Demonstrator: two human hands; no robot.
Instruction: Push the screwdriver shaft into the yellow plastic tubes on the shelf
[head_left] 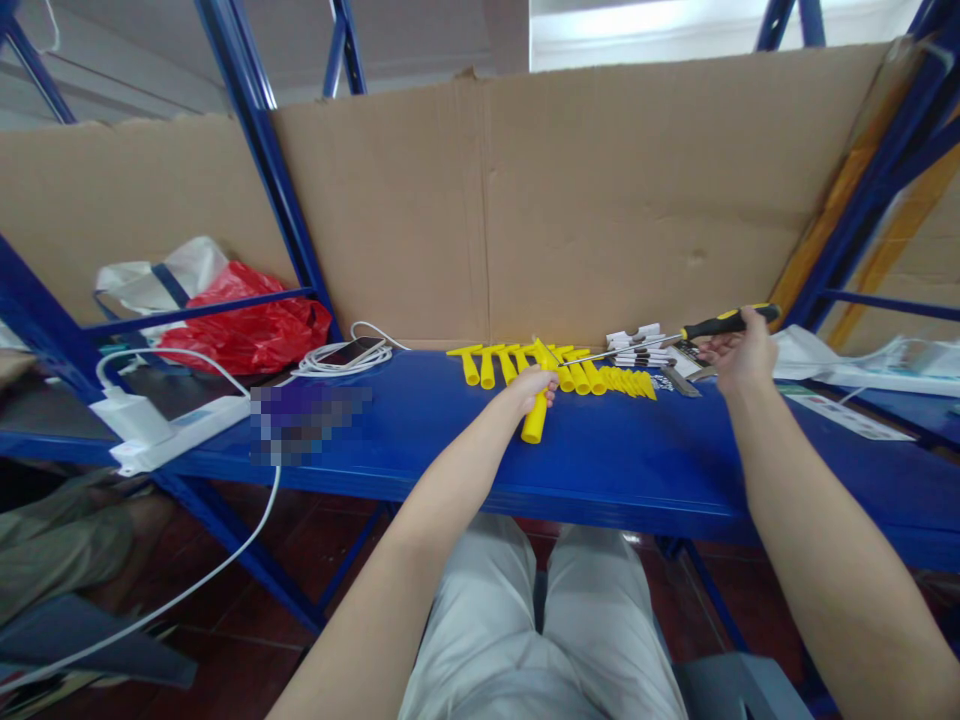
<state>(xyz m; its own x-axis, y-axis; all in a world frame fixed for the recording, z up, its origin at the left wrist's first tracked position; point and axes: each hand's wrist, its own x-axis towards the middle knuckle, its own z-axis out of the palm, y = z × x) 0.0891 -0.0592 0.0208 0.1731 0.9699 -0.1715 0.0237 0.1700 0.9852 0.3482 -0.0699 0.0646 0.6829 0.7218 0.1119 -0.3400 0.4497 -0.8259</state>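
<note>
My left hand (534, 388) is closed round a yellow plastic T-shaped handle (534, 425), its wide tube end pointing down toward me. In my right hand (746, 355) is a screwdriver (721, 323) with a black and yellow grip. Its long shaft runs left, and the tip is at the head of the handle in my left hand; whether it touches a screw I cannot make out. Behind my left hand several like yellow handles (487, 372) lie in a row. Small yellow pieces (630, 383) lie to their right, beside white and black parts (637, 345).
A blue shelf table (450, 450) backs onto a cardboard wall (600, 200). On the left are a red plastic bag (251, 320), a coiled white cable (341, 360) and a power strip (184, 435). A printed sheet (851, 415) lies right. Another person's leg (67, 530) shows lower left.
</note>
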